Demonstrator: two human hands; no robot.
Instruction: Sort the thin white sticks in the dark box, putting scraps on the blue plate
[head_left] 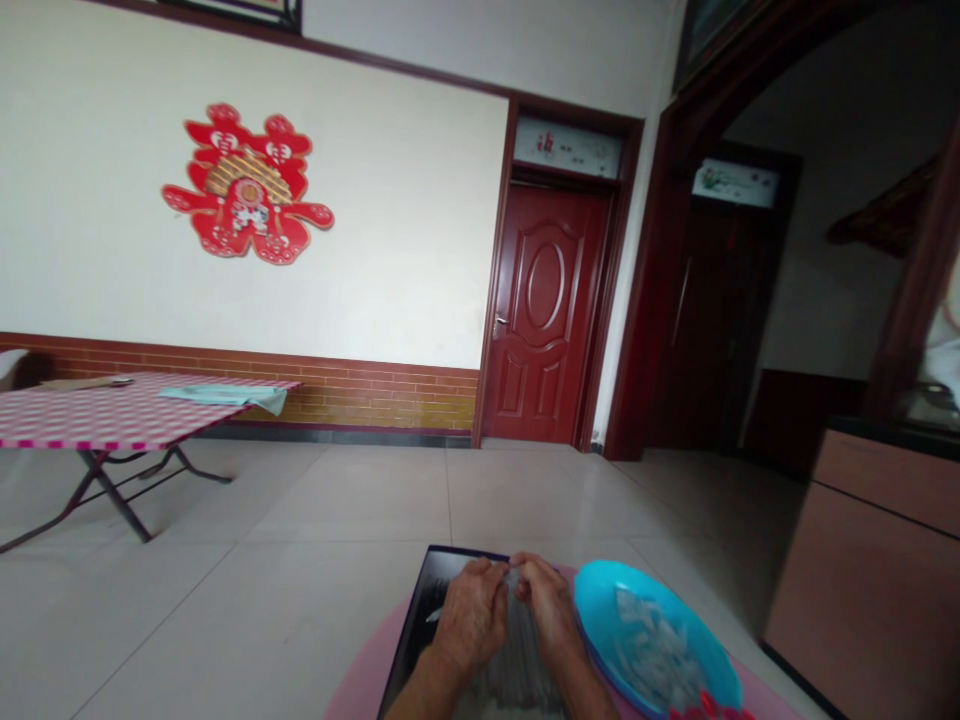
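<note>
Our left hand [472,615], right hand [546,605] pinch strips [516,650] at far ends; likely light, slippery; ends suit us.

The dark box [405,640] has raised walls on its far and left sides; from above, its opening is partly blocked by both forearms. Close on its right, the blue basin's [596,610] rim bars a low sideways pass, with red objects [709,708] at its near edge. Left of the box, a strip of pink surface [360,675] offers low passage, and open floor [337,515] lies beyond.
</note>
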